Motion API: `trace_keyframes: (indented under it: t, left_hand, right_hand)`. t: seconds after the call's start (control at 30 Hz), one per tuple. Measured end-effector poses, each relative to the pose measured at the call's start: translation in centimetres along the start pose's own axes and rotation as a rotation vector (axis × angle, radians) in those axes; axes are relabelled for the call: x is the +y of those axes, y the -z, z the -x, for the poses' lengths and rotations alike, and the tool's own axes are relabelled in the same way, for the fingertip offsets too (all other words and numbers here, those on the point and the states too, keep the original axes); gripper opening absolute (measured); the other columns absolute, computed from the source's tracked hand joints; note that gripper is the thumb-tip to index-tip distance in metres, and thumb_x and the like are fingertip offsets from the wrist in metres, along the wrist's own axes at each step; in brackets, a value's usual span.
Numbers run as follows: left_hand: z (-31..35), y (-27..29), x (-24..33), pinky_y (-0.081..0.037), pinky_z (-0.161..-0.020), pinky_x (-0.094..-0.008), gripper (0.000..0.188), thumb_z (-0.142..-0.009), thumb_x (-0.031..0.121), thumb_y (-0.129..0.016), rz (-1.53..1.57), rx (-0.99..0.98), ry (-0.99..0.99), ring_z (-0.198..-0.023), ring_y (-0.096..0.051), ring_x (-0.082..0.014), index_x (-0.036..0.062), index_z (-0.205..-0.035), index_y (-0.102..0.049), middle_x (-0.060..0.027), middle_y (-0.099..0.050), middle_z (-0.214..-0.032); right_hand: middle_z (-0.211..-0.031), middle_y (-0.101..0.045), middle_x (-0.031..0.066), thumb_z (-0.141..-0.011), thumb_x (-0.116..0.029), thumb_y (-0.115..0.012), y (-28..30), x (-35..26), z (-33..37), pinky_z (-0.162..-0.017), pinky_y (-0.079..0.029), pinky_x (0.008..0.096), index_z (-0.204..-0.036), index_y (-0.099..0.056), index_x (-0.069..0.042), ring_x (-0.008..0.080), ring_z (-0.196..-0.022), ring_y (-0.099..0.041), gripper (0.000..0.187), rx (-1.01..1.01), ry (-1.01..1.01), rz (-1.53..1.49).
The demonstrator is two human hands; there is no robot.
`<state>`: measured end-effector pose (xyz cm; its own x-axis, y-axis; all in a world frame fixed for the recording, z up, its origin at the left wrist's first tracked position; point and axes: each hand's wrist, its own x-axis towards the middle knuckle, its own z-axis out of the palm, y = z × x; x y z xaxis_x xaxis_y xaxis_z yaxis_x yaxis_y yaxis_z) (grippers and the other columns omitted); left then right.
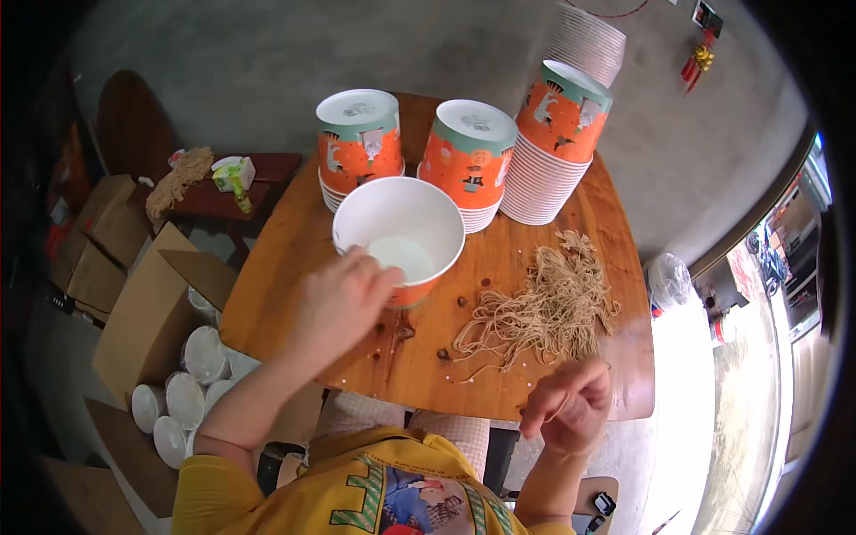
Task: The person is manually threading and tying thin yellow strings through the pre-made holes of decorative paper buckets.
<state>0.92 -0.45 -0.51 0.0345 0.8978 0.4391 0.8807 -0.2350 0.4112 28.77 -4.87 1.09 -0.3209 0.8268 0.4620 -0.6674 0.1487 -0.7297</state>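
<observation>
An open paper bucket, white inside and orange outside, is in front of me on the wooden table. My left hand is closed at its near left rim, with the fingertips partly blurred against the white inside. My right hand hovers by the table's near right edge, fingers curled in a pinch; anything between them is too thin to make out. Just beyond it lies a loose tangle of tan string.
Behind the bucket stand upside-down stacks of orange-and-green paper buckets, with clear plastic lids beyond. A cardboard box of white round containers sits left. More string lies on a red bench.
</observation>
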Motion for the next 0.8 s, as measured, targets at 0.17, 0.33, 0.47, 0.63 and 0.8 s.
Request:
trace_keyframes:
  t: [0.17, 0.33, 0.47, 0.63, 0.8]
  left_hand:
    - [-2.2, 2.8, -6.7, -0.042, -0.072, -0.0398, 0.028, -0.093, 0.017, -0.06, 0.081, -0.074, -0.141, -0.076, -0.053, -0.0307, -0.0027, -0.074, -0.057, -0.013, -0.054, -0.075]
    - [-3.1, 3.4, -7.7, -0.046, -0.076, -0.0377, 0.02, -0.09, 0.017, -0.063, 0.141, 0.084, -0.265, -0.086, -0.055, -0.0288, -0.0016, -0.082, -0.06, -0.0101, -0.059, -0.092]
    - [-1.0, 3.4, -1.6, -0.047, -0.08, -0.0346, 0.014, -0.087, 0.012, -0.068, 0.328, 0.099, -0.139, -0.095, -0.057, -0.024, 0.0033, -0.095, -0.063, -0.007, -0.056, -0.097]
    - [-0.3, 1.7, 3.3, -0.047, -0.075, -0.0308, 0.021, -0.087, 0.017, -0.071, 0.647, -0.282, -0.054, -0.091, -0.057, -0.02, 0.0023, -0.099, -0.062, -0.0057, -0.055, -0.097]
    - [-0.3, 0.9, 2.2, -0.046, -0.073, -0.0341, 0.012, -0.091, 0.013, -0.064, 0.62, -0.257, -0.059, -0.084, -0.057, -0.0231, 0.0011, -0.092, -0.063, -0.0076, -0.055, -0.085]
  right_hand:
    - [-0.09, -0.07, 0.0189, -0.095, -0.006, -0.057, 1.2, 2.4, -2.9, -0.053, -0.056, 0.0291, -0.102, -0.06, 0.002, 0.0216, -0.065, -0.069, 0.012, 0.261, -0.128, 0.072]
    - [-0.089, -0.06, 0.0016, -0.086, -0.001, -0.069, -0.2, 4.9, -5.5, -0.059, -0.042, 0.0207, -0.091, -0.069, -0.003, 0.0082, -0.07, -0.052, 0.005, 0.261, 0.017, 0.746]
    - [-0.089, -0.05, 0.0001, -0.083, -0.002, -0.073, -0.4, 6.5, -5.9, -0.057, -0.039, 0.0218, -0.09, -0.072, -0.009, 0.0089, -0.076, -0.047, 0.01, 0.234, 0.073, 0.982]
    - [-0.093, -0.05, 0.0011, -0.081, -0.002, -0.072, -1.4, 6.7, -5.9, -0.055, -0.041, 0.0218, -0.093, -0.072, -0.009, 0.0105, -0.083, -0.05, 0.014, 0.165, 0.085, 1.011]
    - [-0.098, -0.054, 0.003, -0.081, 0.0, -0.071, 0.1, 6.7, -5.7, -0.054, -0.043, 0.0217, -0.092, -0.069, -0.008, 0.0114, -0.087, -0.053, 0.014, 0.171, 0.093, 1.044]
